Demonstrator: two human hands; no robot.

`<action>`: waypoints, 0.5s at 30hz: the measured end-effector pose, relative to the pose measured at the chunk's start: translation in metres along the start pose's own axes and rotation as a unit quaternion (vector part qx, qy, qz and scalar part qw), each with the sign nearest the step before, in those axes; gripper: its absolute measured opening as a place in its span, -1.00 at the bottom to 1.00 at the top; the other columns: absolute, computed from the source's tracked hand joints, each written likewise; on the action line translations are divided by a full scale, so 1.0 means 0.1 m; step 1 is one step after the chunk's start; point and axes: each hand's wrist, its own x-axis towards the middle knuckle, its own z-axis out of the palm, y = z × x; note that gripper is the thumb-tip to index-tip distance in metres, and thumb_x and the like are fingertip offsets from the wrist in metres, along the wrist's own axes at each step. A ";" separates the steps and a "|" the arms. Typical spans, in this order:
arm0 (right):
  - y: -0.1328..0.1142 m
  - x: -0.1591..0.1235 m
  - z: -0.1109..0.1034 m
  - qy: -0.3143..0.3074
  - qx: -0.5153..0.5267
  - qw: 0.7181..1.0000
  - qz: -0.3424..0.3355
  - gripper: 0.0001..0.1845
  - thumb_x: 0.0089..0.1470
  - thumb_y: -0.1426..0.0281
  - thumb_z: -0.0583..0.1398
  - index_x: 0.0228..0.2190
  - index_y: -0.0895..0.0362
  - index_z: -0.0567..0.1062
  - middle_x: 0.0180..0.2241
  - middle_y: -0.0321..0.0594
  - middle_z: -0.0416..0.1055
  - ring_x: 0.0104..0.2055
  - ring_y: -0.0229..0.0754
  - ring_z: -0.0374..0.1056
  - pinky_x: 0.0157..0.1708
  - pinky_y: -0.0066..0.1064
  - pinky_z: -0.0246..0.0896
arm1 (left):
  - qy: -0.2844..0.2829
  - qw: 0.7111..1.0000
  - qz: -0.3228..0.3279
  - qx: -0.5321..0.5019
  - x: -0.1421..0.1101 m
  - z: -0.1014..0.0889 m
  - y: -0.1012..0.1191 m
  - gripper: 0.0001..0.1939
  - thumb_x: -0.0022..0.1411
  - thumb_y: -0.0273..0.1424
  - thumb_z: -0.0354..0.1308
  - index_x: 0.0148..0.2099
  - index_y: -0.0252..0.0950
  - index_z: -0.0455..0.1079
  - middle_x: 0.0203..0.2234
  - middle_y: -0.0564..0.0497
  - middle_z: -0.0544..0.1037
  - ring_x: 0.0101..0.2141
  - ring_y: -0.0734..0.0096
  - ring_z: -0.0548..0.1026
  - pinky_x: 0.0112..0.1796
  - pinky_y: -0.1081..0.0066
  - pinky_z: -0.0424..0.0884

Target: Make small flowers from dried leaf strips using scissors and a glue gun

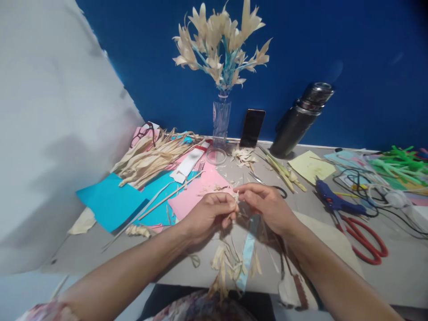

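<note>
My left hand (214, 208) is closed in a pinch on a small pale piece of dried husk (236, 196) above the table. From the other side, the bent fingers of my right hand (267, 203) meet the same piece, which they partly hide. Below my hands, nearer my body, lie loose dried husk strips (220, 265) and a light blue paper strip (248, 254). Just behind my right hand is a small pair of scissors (257, 178) with a dark handle. Pink paper (187, 200) with husk scraps on it lies beyond my left hand.
A clear bottle (221, 120) holding husk flowers (222, 42), a phone (253, 128) and a leaning thermos (297, 122) stand at the back. Dried husks (150, 156) and blue paper (112, 200) lie left; a glue gun (337, 200) and red-handled scissors (368, 243) lie right.
</note>
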 end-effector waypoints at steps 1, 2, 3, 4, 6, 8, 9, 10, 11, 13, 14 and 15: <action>-0.01 -0.01 0.02 -0.015 0.019 1.000 -0.005 -0.66 0.05 0.10 0.32 -0.32 0.14 0.65 -0.45 -0.24 0.50 -0.51 -0.29 0.29 -0.47 -0.42 0.19 | -0.007 1.000 -0.008 0.009 0.00 0.01 -0.01 -0.79 0.11 -0.35 0.33 -0.42 -0.40 0.45 -0.60 0.04 0.45 -0.67 0.66 0.30 -0.57 0.57 0.19; -0.03 -0.02 0.03 -0.022 0.030 0.999 -0.010 -0.68 0.03 0.12 0.34 -0.36 0.14 0.65 -0.45 -0.23 0.50 -0.50 -0.27 0.31 -0.45 -0.41 0.22 | -0.010 1.000 -0.011 0.017 -0.01 0.01 -0.02 -0.79 0.11 -0.34 0.33 -0.41 -0.40 0.46 -0.59 0.03 0.46 -0.66 0.65 0.31 -0.57 0.56 0.22; -0.04 -0.03 0.05 -0.022 0.035 0.999 -0.016 -0.69 0.01 0.13 0.36 -0.41 0.15 0.64 -0.46 -0.22 0.49 -0.48 -0.25 0.34 -0.42 -0.39 0.24 | -0.009 1.000 -0.011 0.023 -0.01 0.02 -0.03 -0.78 0.12 -0.32 0.32 -0.39 -0.40 0.47 -0.58 0.03 0.46 -0.65 0.63 0.32 -0.57 0.55 0.25; -0.04 -0.04 0.06 -0.014 0.034 0.999 -0.024 -0.69 0.01 0.14 0.36 -0.45 0.15 0.62 -0.46 -0.21 0.49 -0.45 -0.23 0.36 -0.40 -0.37 0.26 | -0.002 1.000 -0.008 0.027 -0.01 0.03 -0.04 -0.78 0.12 -0.32 0.33 -0.38 -0.40 0.48 -0.57 0.02 0.47 -0.64 0.60 0.35 -0.56 0.54 0.28; -0.04 -0.04 0.09 0.013 0.025 0.999 -0.035 -0.70 -0.02 0.16 0.37 -0.50 0.16 0.61 -0.47 -0.21 0.47 -0.43 -0.20 0.36 -0.39 -0.37 0.25 | 0.016 0.999 -0.001 0.035 -0.01 0.03 -0.04 -0.79 0.11 -0.32 0.34 -0.39 -0.40 0.50 -0.56 -0.01 0.49 -0.60 0.54 0.40 -0.54 0.50 0.35; -0.02 -0.05 0.10 0.040 0.009 0.998 -0.043 -0.71 -0.04 0.19 0.38 -0.55 0.16 0.56 -0.50 -0.25 0.43 -0.44 -0.23 0.32 -0.44 -0.40 0.21 | 0.038 0.998 0.000 0.044 -0.01 0.03 -0.03 -0.80 0.07 -0.35 0.37 -0.41 -0.41 0.51 -0.58 -0.02 0.50 -0.58 0.50 0.43 -0.52 0.47 0.40; 0.00 -0.05 0.11 0.050 0.001 0.998 -0.047 -0.72 -0.04 0.22 0.38 -0.57 0.15 0.53 -0.51 -0.27 0.40 -0.46 -0.25 0.29 -0.46 -0.42 0.18 | 0.046 0.998 -0.002 0.047 0.00 0.03 -0.03 -0.80 0.05 -0.37 0.39 -0.42 -0.42 0.51 -0.58 -0.03 0.51 -0.58 0.48 0.44 -0.52 0.45 0.42; 0.01 -0.05 0.11 0.059 -0.005 0.997 -0.051 -0.72 -0.04 0.24 0.38 -0.58 0.15 0.50 -0.53 -0.30 0.37 -0.49 -0.28 0.26 -0.48 -0.43 0.15 | 0.050 0.998 -0.005 0.046 0.00 0.02 -0.03 -0.80 0.02 -0.38 0.40 -0.43 -0.43 0.52 -0.59 -0.03 0.52 -0.58 0.47 0.45 -0.52 0.43 0.43; 0.02 -0.05 0.12 0.067 -0.010 0.996 -0.058 -0.71 -0.04 0.26 0.38 -0.59 0.14 0.48 -0.54 -0.32 0.34 -0.51 -0.30 0.24 -0.50 -0.44 0.13 | 0.051 0.998 -0.007 0.043 0.01 0.02 -0.03 -0.80 -0.01 -0.39 0.42 -0.43 -0.43 0.53 -0.59 -0.04 0.52 -0.58 0.45 0.46 -0.51 0.41 0.45; 0.03 -0.06 0.15 0.075 -0.003 0.995 -0.062 -0.69 -0.03 0.25 0.38 -0.60 0.13 0.43 -0.53 -0.34 0.31 -0.54 -0.32 0.23 -0.53 -0.45 0.12 | 0.043 0.999 -0.005 0.032 0.02 0.01 -0.03 -0.80 -0.05 -0.41 0.43 -0.43 -0.44 0.53 -0.60 -0.04 0.54 -0.60 0.43 0.46 -0.51 0.37 0.47; 0.03 -0.06 0.16 0.070 0.012 0.996 -0.056 -0.67 -0.02 0.23 0.37 -0.60 0.13 0.40 -0.51 -0.34 0.30 -0.56 -0.32 0.24 -0.55 -0.45 0.13 | 0.037 0.999 -0.004 0.026 0.03 0.01 -0.03 -0.80 -0.07 -0.41 0.44 -0.42 -0.43 0.52 -0.60 -0.04 0.54 -0.61 0.42 0.47 -0.51 0.36 0.48; 0.03 -0.06 0.18 0.064 0.031 0.996 -0.046 -0.64 -0.02 0.21 0.37 -0.59 0.12 0.38 -0.50 -0.34 0.30 -0.57 -0.32 0.26 -0.57 -0.45 0.13 | 0.034 0.999 -0.003 0.018 0.04 0.01 -0.03 -0.79 -0.07 -0.42 0.44 -0.41 -0.42 0.52 -0.60 -0.04 0.55 -0.62 0.42 0.47 -0.52 0.36 0.48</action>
